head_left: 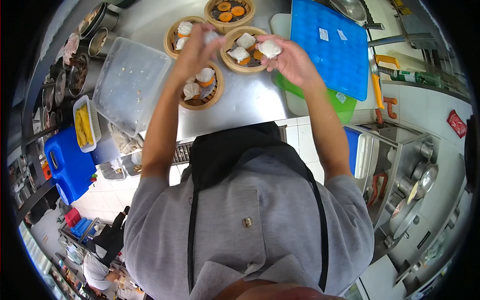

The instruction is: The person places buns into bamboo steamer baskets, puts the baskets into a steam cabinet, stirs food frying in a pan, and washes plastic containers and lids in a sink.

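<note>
Four round bamboo steamers stand at the top middle of the steel counter. My right hand (290, 59) holds a white dumpling (270, 48) at the right rim of the middle steamer (231, 64), which has two dumplings on orange slices. My left hand (197, 50), blurred by motion, hovers between that steamer and the left steamer (168, 42); a blurred whitish thing is at its fingertips. The lower steamer (219, 95), partly behind my left hand, holds dumplings on orange slices. In the top steamer (250, 19) lie several bare orange slices.
An empty clear plastic tub (131, 80) sits to the left, with metal pots (102, 42) beyond it. On the right are a blue tray (330, 50), a green board (345, 107) and an orange-handled knife (377, 90). Another person (97, 270) is far off at lower left.
</note>
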Available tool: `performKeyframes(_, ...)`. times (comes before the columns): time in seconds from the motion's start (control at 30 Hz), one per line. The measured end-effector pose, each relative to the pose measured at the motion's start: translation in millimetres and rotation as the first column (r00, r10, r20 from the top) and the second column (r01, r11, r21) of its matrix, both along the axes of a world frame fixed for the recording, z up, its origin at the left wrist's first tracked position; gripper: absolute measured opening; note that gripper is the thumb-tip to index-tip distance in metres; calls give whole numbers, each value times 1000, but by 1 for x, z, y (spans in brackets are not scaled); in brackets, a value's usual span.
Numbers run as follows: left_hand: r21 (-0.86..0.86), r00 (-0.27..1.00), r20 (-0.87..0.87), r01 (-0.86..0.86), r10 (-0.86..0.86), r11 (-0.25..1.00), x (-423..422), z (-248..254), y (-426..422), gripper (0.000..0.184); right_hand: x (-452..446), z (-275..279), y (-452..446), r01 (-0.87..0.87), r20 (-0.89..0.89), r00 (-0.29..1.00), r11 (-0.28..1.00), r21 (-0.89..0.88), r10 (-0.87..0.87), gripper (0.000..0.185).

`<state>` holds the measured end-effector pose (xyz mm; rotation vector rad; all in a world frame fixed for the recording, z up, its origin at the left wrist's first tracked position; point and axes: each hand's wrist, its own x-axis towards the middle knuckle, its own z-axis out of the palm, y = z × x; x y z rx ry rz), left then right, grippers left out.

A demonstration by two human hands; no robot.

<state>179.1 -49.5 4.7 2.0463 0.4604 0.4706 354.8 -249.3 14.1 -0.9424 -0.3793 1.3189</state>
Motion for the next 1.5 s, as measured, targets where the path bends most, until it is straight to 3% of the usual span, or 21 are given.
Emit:
performKeyframes(0.03, -17, 988, -153, -16, 14, 1000, 16, 8, 14, 47, 9, -3, -2, -2, -2, 1000, 1000, 6, 2, 40)
performKeyframes(0.07, -31, 953, -302, -37, 25, 999, 32, 9, 30, 49, 16, -4, -2, -20, 207, 978, 998, -62, 32, 39)
performKeyframes(0.1, -27, 951, -307, -40, 29, 999, 47, -4, 52, 49, 23, -7, -3, -23, 402, 912, 991, -134, 75, 39)
performKeyframes(0.13, 254, 987, -146, 103, -67, 962, 64, -22, 78, 49, 30, -10, -2, -2, 446, 893, 991, -135, 63, 46)
performKeyframes(0.17, 531, 978, -19, 185, -206, 827, 76, -33, 96, 50, 36, -9, 1, -8, 443, 894, 991, -131, 66, 46)
performKeyframes(0.2, 537, 979, -24, 183, -202, 824, 85, -32, 105, 50, 41, -5, 6, -63, 590, 777, 960, -274, 220, 45)
performKeyframes(0.23, 349, 958, -203, 263, -201, 899, 93, -31, 113, 49, 46, -2, 10, -82, 688, 622, 904, -419, 375, 44)
performKeyframes(0.27, 140, 901, -369, 297, -229, 945, 100, -31, 120, 49, 49, -1, 14, -83, 688, 624, 907, -413, 371, 44)
performKeyframes(0.3, 142, 898, -375, 300, -229, 943, 105, -19, 116, 49, 49, -1, 18, -152, 714, 531, 880, -449, 456, 41)
performKeyframes(0.33, 61, 833, -515, 272, -203, 961, 109, 1, 105, 47, 50, -1, 22, -215, 731, 428, 846, -489, 531, 38)
performKeyframes(0.37, -12, 746, -641, 227, -182, 974, 114, 12, 101, 46, 52, -10, 27, -216, 733, 429, 848, -483, 527, 38)
performKeyframes(0.43, 93, 748, -655, 220, -106, 971, 121, 5, 106, 45, 54, -24, 35, -322, 928, 167, 908, -267, 332, 32)
performKeyframes(0.5, 199, 750, -660, 211, -28, 957, 127, -14, 116, 45, 58, -30, 41, -323, 930, 152, 906, -272, 334, 36)
performKeyframes(0.57, 532, 882, -462, 355, -87, 769, 127, -35, 126, 44, 59, -26, 44, -352, 884, 173, 865, -357, 435, 36)
performKeyframes(0.6, 534, 883, -462, 351, -82, 770, 127, -35, 126, 44, 60, -25, 47, -356, 884, 171, 864, -356, 435, 36)
performKeyframes(0.67, 549, 888, -442, 382, -130, 743, 131, -38, 123, 45, 60, -22, 49, -339, 875, 26, 828, -447, 484, 34)
performKeyframes(0.9, 551, 888, -450, 355, -89, 755, 140, -54, 118, 50, 59, -26, 66, -363, 788, -54, 723, -588, 613, 32)
performKeyframes(0.97, 581, 906, -413, 340, -92, 740, 138, -58, 118, 53, 57, -23, 69, -324, 748, -132, 685, -653, 651, 34)
performKeyframes(1.1, 529, 890, -434, 378, -141, 759, 134, -51, 117, 54, 59, -29, 70, -303, 800, -101, 748, -591, 591, 35)
performKeyframes(1.3, 545, 893, -444, 331, -70, 770, 138, -56, 121, 57, 57, -32, 72, -245, 743, -198, 702, -669, 639, 32)
performKeyframes(1.5, 610, 903, -413, 367, -114, 702, 141, -46, 123, 55, 52, -18, 51, -164, 821, -118, 805, -570, 558, 34)
